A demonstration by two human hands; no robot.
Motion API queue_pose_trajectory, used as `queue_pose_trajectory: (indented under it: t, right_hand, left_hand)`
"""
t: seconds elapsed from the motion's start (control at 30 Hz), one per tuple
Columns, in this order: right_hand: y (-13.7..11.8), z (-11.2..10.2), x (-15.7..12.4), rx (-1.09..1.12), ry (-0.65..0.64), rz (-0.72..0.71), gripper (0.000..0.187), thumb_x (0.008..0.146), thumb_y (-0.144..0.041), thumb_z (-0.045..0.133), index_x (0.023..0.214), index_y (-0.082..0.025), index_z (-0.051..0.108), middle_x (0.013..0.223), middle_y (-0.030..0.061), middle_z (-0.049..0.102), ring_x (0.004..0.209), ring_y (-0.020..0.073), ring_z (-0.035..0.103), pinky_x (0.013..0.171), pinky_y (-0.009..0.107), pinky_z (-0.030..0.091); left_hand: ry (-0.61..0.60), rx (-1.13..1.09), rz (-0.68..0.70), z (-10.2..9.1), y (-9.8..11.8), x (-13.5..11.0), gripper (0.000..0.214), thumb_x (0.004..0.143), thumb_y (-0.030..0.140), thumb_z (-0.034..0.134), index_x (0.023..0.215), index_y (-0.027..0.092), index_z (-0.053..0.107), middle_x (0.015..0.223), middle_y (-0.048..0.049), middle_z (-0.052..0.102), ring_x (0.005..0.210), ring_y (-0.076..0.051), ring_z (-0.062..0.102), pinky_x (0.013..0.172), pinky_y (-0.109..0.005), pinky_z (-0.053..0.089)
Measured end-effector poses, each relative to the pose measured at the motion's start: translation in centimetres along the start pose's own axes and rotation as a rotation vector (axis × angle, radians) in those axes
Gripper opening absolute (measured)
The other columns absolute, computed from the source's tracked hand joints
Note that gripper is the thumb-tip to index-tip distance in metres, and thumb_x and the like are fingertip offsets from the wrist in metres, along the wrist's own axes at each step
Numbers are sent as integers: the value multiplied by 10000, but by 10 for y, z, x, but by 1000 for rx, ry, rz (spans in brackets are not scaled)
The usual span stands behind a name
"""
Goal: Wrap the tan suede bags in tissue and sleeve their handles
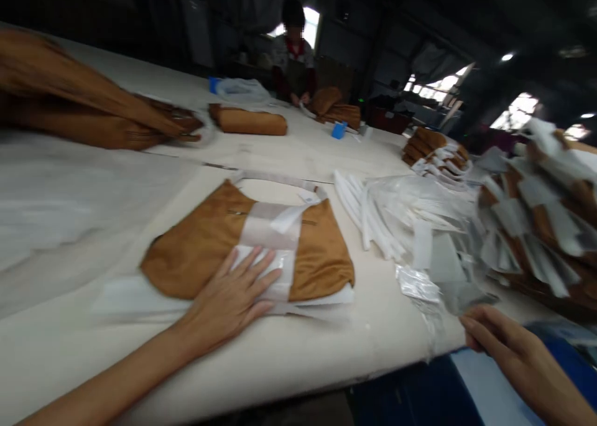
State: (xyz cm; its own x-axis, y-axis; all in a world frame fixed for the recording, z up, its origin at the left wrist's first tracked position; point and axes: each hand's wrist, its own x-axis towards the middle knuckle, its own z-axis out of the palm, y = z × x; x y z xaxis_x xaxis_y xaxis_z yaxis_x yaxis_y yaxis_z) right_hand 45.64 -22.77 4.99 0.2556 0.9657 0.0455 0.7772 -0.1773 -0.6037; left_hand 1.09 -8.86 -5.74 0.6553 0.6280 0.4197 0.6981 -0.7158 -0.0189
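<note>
Your left hand [228, 295] lies flat and open on the tan suede bag [191, 252], fingers spread. It is released, pressing down rather than gripping, with the fingertips on a translucent white band [270, 230] wrapped across the bag. The bag lies flat on the white table [289, 351], near you and left of centre. A white strap [275, 178] runs along its far edge, and a white sheet [135, 298] sticks out beneath its near side.

Your right hand [510, 345] is at the near right, by the table edge, with its fingers [476, 326] loosely curled. Nothing shows in its grasp, but you cannot tell whether it is pinching anything. Just beside it lie a silver foil packet [417, 283] and grey film sheets [445, 261].

Right of the bag, white tubes [364, 211] lie in clear plastic [410, 196]. At the far right, a heap of tan pieces with white tags [536, 214] rises from the table. Farther off stand a tan stack [431, 146], a tan roll [247, 120] and a blue block [339, 130]. A large tan bundle [79, 96] lies at the far left. At the far end, a co-worker [293, 65] has both hands [298, 99] low at the table, beside more tan pieces [336, 106].
</note>
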Motion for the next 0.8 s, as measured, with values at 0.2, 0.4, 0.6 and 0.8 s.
queue_pose_trajectory:
  t: [0.2,0.4,0.6,0.8]
  right_hand:
    - [-166,40,41,165,-809,-539,266,972,-384,532,767,-250,633,722,23,648,667,156,597,644,238,459]
    - [-254,155,128,304,-1232,-671,205,923,-336,608,798,-173,620,690,-28,575,653,108,527,638,220,412]
    - [-260,184,162,540,-1403,-582,193,857,-333,691,821,-150,640,651,-14,611,612,113,533,638,253,418]
    - [-235,183,146,1192,-1029,-420,363,773,-462,768,698,-225,504,464,-84,406,450,101,350,488,241,326]
  left_hand:
    - [-45,-53,-101,-9,9,0,523,957,591,455,1407,328,511,1560,-36,397,1491,-395,141,1147,-710,-21]
    - [-65,-77,-106,-12,13,-3,489,982,542,431,1429,346,468,1544,-22,413,1495,-423,14,1099,-779,-38]
    - [-65,-75,-130,-13,14,-4,488,970,572,429,1391,338,508,1546,-13,411,1495,-415,27,1100,-779,-56]
    - [40,-35,-92,-7,10,-6,480,947,530,516,1393,355,515,1572,-14,371,1492,-414,86,1129,-753,-12]
